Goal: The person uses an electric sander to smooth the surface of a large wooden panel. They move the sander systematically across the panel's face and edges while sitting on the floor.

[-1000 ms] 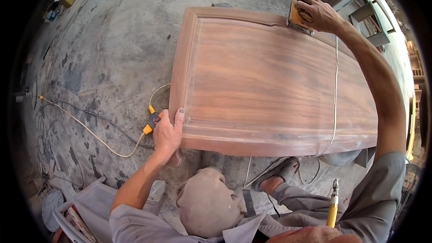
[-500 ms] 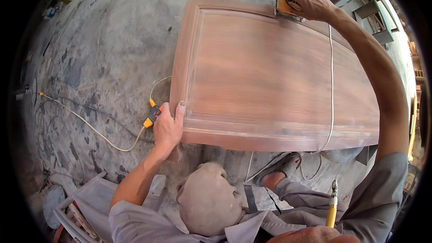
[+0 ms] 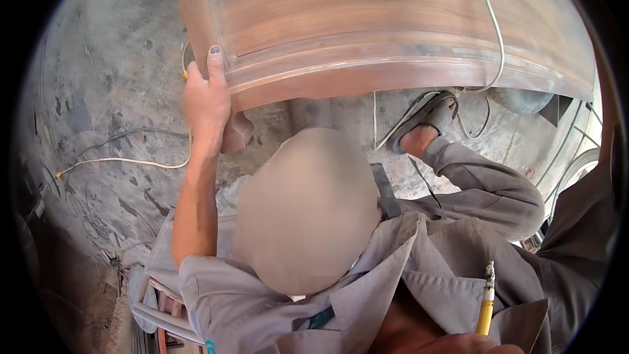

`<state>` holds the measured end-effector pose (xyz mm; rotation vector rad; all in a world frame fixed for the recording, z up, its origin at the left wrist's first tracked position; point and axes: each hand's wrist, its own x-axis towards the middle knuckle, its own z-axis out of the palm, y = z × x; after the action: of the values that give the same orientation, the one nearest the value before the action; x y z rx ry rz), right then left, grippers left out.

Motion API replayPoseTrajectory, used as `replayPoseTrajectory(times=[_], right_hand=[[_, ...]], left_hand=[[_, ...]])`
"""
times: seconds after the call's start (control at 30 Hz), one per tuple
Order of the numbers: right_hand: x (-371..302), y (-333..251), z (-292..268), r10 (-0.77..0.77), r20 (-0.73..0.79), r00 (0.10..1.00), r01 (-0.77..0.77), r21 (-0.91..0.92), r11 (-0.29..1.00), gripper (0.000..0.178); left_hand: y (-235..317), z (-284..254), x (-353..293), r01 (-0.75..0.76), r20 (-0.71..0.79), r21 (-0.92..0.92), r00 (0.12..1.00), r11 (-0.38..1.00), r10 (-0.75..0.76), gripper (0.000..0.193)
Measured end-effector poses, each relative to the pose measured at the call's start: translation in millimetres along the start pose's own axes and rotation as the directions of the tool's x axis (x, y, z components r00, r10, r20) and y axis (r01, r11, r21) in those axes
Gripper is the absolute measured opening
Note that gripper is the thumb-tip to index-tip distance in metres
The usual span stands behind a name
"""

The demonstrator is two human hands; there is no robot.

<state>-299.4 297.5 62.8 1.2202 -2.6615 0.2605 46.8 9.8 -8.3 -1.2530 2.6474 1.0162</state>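
A reddish-brown wooden panel (image 3: 367, 10) with a raised moulded border fills the upper part of the head view. Its far side runs out of the picture. My left hand (image 3: 206, 101) grips the panel's left edge close to the near corner, thumb lying on the top face and the other fingers partly hidden at the side. A white cord (image 3: 493, 26) crosses the panel and hangs over its near edge. Of my right arm only a dark, shaded part shows at the right rim; the hand itself is outside the picture.
A rounded, dusty beige form (image 3: 308, 203) sits in front of me. My sandalled foot (image 3: 419, 137) rests on the stained concrete floor (image 3: 111, 118). A pale cable (image 3: 141, 162) lies at left, near a grey wooden frame (image 3: 160, 321). A lit cigarette (image 3: 486, 301) juts over my shirt.
The view has shifted, so the panel appears higher and cut off at the top. My right hand and the yellow sander it held have left the picture. The left hand keeps its grip.
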Motion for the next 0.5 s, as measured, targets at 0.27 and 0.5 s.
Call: replayPoseTrajectory(times=[0.27, 0.5], right_hand=[[-67, -19, -30, 0.187, -0.042, 0.981, -0.188, -0.026, 0.982, 0.042], [-95, -27, -47, 0.395, -0.047, 0.917, -0.394, 0.034, 0.919, 0.042]], left_hand=[[-2, -3, -10, -0.086, -0.069, 0.009, 0.994, 0.996, 0.087, 0.069], [49, -33, 11, -0.243, 0.035, 0.479, 0.965, 0.844, 0.259, 0.077]])
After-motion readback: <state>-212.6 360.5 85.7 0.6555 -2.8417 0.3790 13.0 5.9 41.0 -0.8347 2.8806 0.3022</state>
